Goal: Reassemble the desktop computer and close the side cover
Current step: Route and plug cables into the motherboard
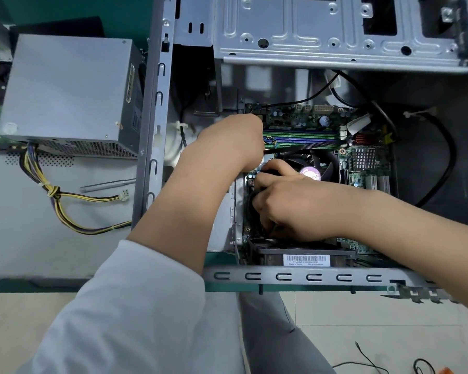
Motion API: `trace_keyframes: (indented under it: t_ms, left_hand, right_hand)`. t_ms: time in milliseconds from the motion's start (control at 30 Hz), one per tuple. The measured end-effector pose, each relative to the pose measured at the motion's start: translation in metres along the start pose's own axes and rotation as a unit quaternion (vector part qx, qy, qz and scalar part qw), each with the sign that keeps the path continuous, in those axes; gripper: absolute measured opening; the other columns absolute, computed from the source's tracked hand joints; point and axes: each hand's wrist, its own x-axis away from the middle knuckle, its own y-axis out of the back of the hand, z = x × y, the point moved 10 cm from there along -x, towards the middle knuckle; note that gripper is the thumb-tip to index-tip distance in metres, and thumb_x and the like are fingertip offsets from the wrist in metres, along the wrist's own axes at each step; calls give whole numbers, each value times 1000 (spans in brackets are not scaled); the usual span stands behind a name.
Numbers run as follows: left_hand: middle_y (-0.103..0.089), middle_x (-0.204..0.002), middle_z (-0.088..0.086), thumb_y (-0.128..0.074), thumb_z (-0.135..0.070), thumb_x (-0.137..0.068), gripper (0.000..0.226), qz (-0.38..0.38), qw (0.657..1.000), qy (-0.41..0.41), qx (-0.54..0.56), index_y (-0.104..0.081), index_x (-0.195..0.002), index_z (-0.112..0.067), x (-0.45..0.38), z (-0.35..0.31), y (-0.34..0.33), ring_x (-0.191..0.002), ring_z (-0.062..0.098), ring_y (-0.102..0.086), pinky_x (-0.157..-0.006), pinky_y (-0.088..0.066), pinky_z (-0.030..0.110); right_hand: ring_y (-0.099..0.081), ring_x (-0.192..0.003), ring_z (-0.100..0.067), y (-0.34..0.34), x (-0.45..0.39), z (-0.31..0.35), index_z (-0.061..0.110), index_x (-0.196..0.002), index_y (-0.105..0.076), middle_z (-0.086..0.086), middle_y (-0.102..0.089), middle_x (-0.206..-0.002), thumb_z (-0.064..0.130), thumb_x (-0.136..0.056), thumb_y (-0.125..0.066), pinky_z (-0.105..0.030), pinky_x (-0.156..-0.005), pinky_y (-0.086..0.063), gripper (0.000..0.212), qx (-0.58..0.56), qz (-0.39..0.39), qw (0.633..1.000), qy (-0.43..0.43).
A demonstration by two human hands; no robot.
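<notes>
The desktop computer case [157, 109] lies on its side on the green bench, side cover off, interior exposed. Inside sit the motherboard [362, 163], the memory slots [303, 137], the CPU cooler fan [315, 168] with its purple hub label, and a fan [305, 256] bearing a barcode label along the near wall; the empty drive cage [335, 31] spans the far end. Black cables [443, 157] loop across the case floor at right. The right hand [295, 206] has its fingers curled round a black cable beside the cooler. The left hand [233, 141] reaches in at the memory slots' left end; its fingers are hidden, so its grip cannot be determined. Outside the case, at left, rests the power supply unit [65, 95] with its yellow-and-black wire bundle [57, 201], near a screwdriver [107, 184].
</notes>
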Motion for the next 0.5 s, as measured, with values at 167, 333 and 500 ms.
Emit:
trace_keyframes:
  t_ms: [167, 333, 500]
  left_hand:
    - [-64, -108, 6, -60, -9, -90, 21, 2, 1000, 1, -1, -63, -111, -12, -1, 0, -1, -100, 26, -60, -92, -50, 40]
    - [-64, -108, 6, -60, -8, -90, 23, 3, 1000, 5, -5, -63, -112, -13, -2, 1, -1, -100, 26, -60, -92, -50, 40]
    - [-64, -106, 6, -62, -7, -88, 24, 3, 1000, 5, -7, -64, -110, -13, -2, 2, -1, -98, 26, -60, -91, -51, 40]
  right_hand:
    - [-31, -96, -14, 1, 0, 2, 25, -72, -57, 11, -49, -76, 23, -85, -51, -36, -103, -15, 15, 20, -9, 1000, 3]
    - [-33, -103, -15, -2, 0, 2, 26, -87, -66, 11, -57, -85, 19, -85, -52, -37, -106, -8, 16, 35, 0, 999, -3]
    - [-28, -97, -13, 0, 0, 2, 25, -80, -64, 10, -58, -83, 19, -82, -53, -36, -106, -13, 13, 4, 3, 1000, 7]
